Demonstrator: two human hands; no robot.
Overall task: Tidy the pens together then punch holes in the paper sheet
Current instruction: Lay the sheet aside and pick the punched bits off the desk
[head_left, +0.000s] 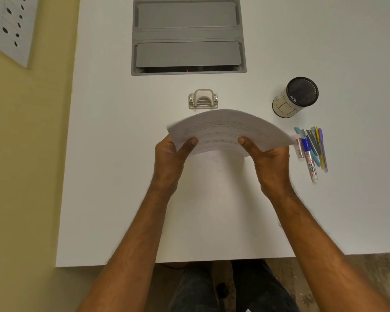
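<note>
White desk (113,199) fills most of the view, with a yellow wall at its left edge carrying a socket plate (9,25). Both hands hold one paper sheet (227,129) above the desk, bowed upward in an arch: the left hand (169,158) pinches its near-left edge, thumb on top, and the right hand (270,161) pinches the near-right part the same way. Just beyond the held sheet sits one metal hole punch (203,99), apart from it. Farther beyond is a grey flap-lidded hatch (188,37) set into the desk. Just right of the right hand lies a bunch of pens (313,147), side by side; the sheet's right corner covers their upper-left ends, so their count is unclear. Beyond them one black mesh pen cup (295,96) stands. Print on the sheet is blurred and unreadable.
</note>
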